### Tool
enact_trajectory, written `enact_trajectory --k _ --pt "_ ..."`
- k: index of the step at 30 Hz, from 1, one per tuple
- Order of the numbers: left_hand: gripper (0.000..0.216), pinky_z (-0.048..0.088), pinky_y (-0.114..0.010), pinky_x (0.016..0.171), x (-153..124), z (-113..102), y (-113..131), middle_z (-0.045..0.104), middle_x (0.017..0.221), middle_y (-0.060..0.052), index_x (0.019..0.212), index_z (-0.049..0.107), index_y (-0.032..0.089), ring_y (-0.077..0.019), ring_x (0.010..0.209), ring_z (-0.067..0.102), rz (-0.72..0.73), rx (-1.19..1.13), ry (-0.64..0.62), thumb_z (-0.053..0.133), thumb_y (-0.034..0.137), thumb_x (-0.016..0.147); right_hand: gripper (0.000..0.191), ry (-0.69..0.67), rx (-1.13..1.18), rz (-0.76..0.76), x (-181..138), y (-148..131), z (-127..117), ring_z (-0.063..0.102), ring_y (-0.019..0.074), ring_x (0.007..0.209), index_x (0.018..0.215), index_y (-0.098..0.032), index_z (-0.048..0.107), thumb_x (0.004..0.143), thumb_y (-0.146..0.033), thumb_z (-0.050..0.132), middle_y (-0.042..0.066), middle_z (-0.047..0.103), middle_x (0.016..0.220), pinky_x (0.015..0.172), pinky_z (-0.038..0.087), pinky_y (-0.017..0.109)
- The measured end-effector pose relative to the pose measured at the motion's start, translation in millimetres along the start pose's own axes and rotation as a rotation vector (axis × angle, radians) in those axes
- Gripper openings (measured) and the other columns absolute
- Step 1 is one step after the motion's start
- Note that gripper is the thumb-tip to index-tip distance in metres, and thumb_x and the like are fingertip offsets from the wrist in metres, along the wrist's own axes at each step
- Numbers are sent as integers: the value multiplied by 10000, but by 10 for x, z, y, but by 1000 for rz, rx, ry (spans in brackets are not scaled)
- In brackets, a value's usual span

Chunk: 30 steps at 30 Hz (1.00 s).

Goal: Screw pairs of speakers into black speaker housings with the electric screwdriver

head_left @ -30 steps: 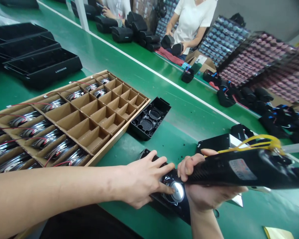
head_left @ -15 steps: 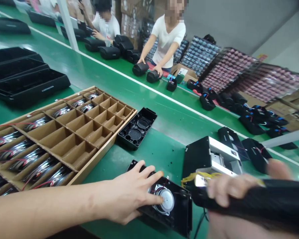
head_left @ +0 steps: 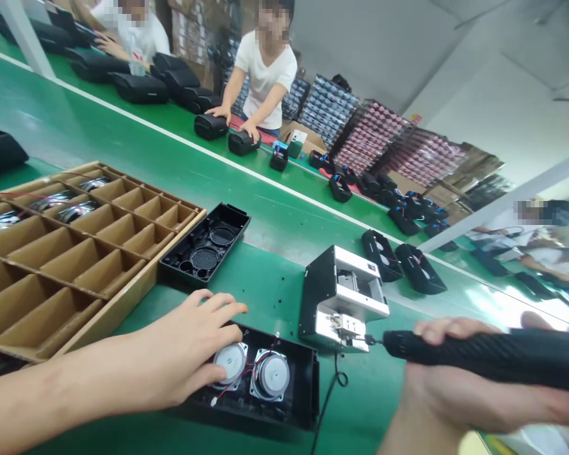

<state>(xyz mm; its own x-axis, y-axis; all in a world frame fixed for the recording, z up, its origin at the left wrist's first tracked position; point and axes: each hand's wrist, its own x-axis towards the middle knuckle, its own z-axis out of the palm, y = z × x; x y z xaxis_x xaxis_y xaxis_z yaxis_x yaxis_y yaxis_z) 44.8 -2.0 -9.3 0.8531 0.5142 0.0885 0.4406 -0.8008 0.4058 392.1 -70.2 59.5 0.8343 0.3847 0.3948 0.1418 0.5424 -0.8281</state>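
My left hand (head_left: 184,347) lies flat with fingers spread on the left end of a black speaker housing (head_left: 294,392) on the green bench. Two round silver speaker drivers (head_left: 251,370) with red wires sit inside the housing. My right hand (head_left: 459,392) is wrapped round a black electric screwdriver (head_left: 483,357). The screwdriver's tip touches the front of a black and white screw feeder box (head_left: 344,297).
A cardboard divider tray (head_left: 95,253) holding several drivers lies at the left. An empty black housing (head_left: 203,246) rests beside it. More housings (head_left: 403,262) lie behind the feeder. Across the green conveyor (head_left: 137,145), people in white shirts (head_left: 265,69) handle black speakers.
My right hand swung the screwdriver away from the housing and brought its tip to the feeder box. The view panned right. My left hand stayed on the housing.
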Motion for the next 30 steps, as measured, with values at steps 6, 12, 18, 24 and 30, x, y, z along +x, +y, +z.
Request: enact_trajectory --k 6,12,18,24,30 --pt "344 503 -582 1097 -17 133 -99 603 1544 -106 1236 712 291 -390 1398 567 -27 -16 -56 714 220 899 824 -104 -142 -262 -42 211 176 403 152 318 1084 -220 627 887 -892 192 -58 504 486 280 367 290" --pt "462 527 -585 1127 11 63 -81 584 1574 -97 1329 702 330 -398 1436 553 -51 -84 -118 759 234 880 832 -126 -165 -235 -45 210 169 414 155 318 1083 -213 613 899 -891 167 -61 517 496 304 385 301" --pt "530 517 -632 1138 31 15 -62 550 1606 -122 1359 701 312 -420 1458 527 -80 -79 -183 768 164 854 849 -159 -157 -217 -38 261 181 428 161 323 1086 -216 604 866 -934 208 -60 529 489 304 374 291" --pt "525 493 -645 1158 39 44 -86 551 1602 -128 1359 701 315 -427 1466 518 -80 -96 -174 795 205 854 835 -173 -140 -209 -43 290 163 418 154 324 1077 -219 616 883 -917 202 -56 514 493 302 367 288" --pt "531 480 -610 1179 30 84 -108 559 1588 -115 1335 711 319 -398 1453 530 -71 -121 -150 806 182 831 881 -151 -150 -213 -50 301 143 415 157 318 1115 -209 638 873 -925 186 -56 520 494 295 378 296"
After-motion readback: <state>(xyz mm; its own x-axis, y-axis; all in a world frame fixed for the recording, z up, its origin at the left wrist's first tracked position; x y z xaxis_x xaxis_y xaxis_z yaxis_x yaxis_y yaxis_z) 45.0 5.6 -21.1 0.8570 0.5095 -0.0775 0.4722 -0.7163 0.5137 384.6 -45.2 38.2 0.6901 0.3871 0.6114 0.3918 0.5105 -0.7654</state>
